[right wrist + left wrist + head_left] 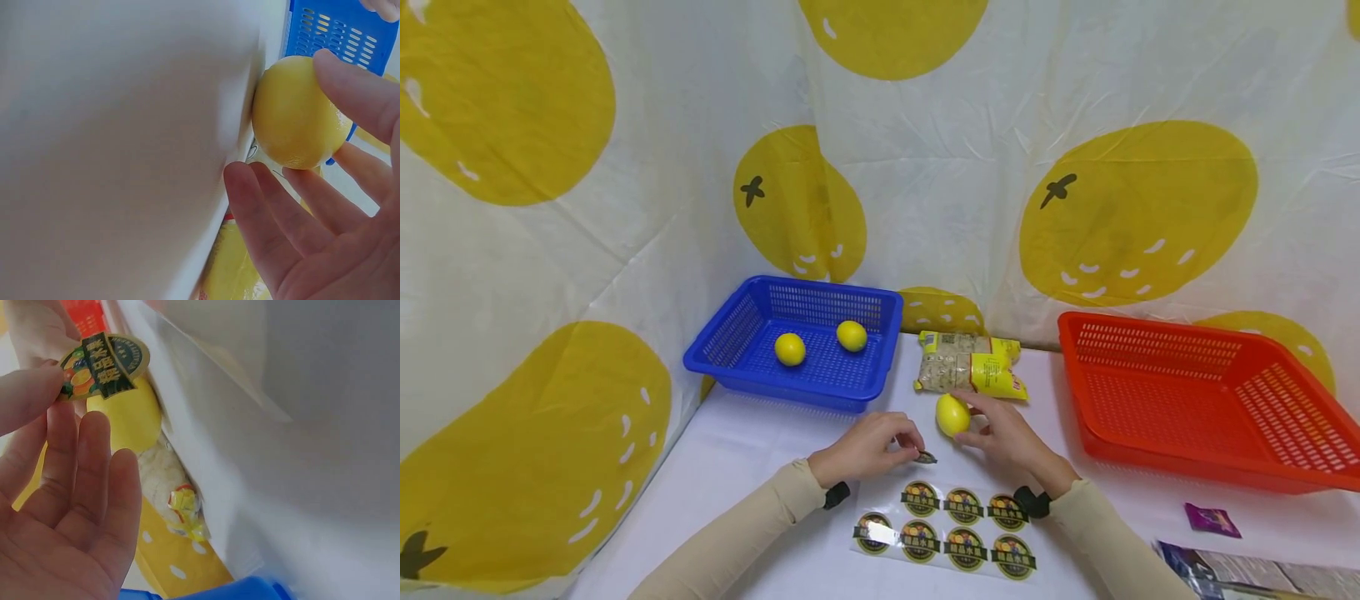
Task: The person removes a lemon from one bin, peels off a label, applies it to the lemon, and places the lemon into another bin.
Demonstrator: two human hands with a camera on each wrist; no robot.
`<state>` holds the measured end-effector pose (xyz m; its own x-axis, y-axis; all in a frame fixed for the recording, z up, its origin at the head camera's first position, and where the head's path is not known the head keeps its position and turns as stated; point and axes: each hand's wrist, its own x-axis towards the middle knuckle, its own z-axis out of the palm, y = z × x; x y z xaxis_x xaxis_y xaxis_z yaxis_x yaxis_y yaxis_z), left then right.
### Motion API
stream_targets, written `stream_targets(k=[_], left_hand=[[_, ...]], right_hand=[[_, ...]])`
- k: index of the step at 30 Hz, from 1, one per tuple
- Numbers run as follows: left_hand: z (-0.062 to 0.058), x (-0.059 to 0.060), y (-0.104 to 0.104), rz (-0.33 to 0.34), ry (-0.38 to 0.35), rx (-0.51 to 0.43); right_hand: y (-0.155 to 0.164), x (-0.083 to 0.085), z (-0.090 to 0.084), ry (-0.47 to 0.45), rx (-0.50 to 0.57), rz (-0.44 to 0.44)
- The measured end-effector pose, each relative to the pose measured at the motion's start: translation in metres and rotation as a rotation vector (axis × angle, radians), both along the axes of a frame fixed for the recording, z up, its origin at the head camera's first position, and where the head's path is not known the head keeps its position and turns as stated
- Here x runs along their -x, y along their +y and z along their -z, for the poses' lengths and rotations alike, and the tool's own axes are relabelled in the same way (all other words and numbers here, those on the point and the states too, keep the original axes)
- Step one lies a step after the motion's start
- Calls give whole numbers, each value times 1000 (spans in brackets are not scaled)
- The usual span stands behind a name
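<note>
- A white cloth backdrop [925, 167] printed with big yellow fruit surrounds a white-covered desk [760, 467].
- Nearest, at six o'clock from the lemon [952, 415], a label sheet [943, 527] lies flat, probably for easy reach.
- The left hand [868, 446] has its grip pinching a loose label [119, 362] by one edge, between thumb and finger, perhaps to leave most of it uncovered; it juts out at three o'clock.
- The right hand [1009, 432] has its grip around the lemon, thumb against fingertips, likely steadying its roundness; the lemon sits at nine o'clock from the palm.
- Beyond, at twelve, lies yellow packaging [951, 371]; at three, a red basket [1195, 462]; at ten, a blue basket [790, 394] holding two lemons [790, 349].
</note>
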<state>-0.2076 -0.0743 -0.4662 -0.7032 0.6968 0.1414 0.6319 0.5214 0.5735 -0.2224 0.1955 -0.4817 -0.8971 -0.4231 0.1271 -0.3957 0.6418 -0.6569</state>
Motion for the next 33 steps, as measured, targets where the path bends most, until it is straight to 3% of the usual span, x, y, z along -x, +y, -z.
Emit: stream_targets(k=[8, 13, 21, 33], left_hand=[[-3, 4, 13, -65, -185, -170], [-8, 10, 23, -107, -258, -230], [-13, 23, 37, -181, -297, -235], [-13, 39, 48, -189, -355, -235]], right_hand=[[2, -1, 4, 5, 0, 15], [2, -5, 5, 18, 4, 17], [1, -9, 6, 23, 12, 23], [1, -13, 3, 33, 7, 24]])
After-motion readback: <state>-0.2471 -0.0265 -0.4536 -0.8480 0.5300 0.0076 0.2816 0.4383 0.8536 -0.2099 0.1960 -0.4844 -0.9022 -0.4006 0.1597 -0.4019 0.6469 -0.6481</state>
